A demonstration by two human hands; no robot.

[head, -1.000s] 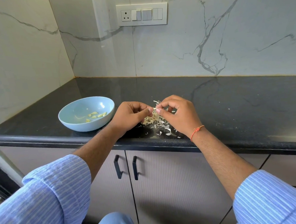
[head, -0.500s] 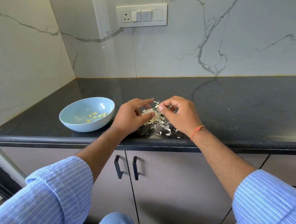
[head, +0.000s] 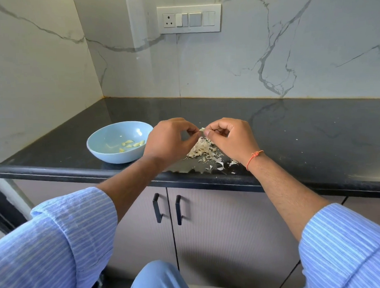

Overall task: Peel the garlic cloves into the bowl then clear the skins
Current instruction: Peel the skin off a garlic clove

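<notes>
A light blue bowl (head: 103, 146) stands on the black counter, left of my hands, with several peeled garlic cloves (head: 133, 144) lying inside. My left hand (head: 170, 140) and my right hand (head: 230, 139) meet above a heap of pale garlic skins (head: 203, 149). Both hands pinch a small garlic clove (head: 202, 129) between their fingertips; only its tip shows. Loose skin flakes lie scattered toward the counter's front edge.
The black counter (head: 294, 134) runs right to a marble backsplash, with a wall corner on the left. A switch panel (head: 189, 19) hangs on the wall. Below the counter are cabinet doors with two black handles (head: 167, 207).
My left hand dipped toward the skin heap with its fingers spread, then came back up. Both hands now pinch the clove higher above the heap.
</notes>
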